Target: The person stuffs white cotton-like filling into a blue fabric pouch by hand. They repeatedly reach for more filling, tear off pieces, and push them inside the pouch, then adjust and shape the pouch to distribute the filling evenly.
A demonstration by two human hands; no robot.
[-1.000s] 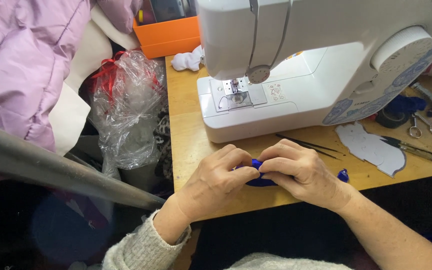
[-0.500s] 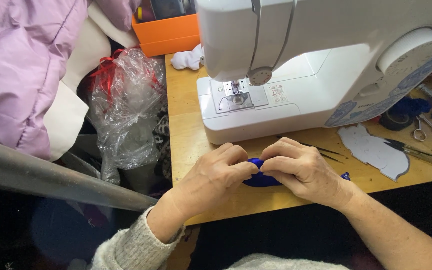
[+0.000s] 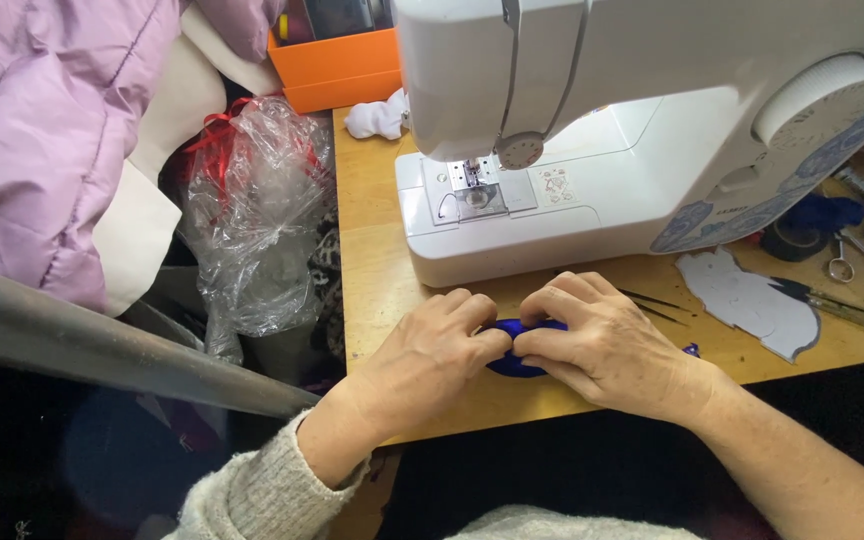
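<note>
Two hands, left hand and right hand, fingers pinched together on one small blue cloth piece at counter front edge. Just behind, one white sewing machine; rightward, one grey cutout, small scissors.

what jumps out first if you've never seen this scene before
The big white sewing machine fills the top right, standing on the wooden table. Just in front of it, the left hand and right hand pinch a small blue piece of fabric between their fingertips. At far left a lilac quilted garment hangs beside a crumpled clear plastic bag, with an orange box behind.
</note>
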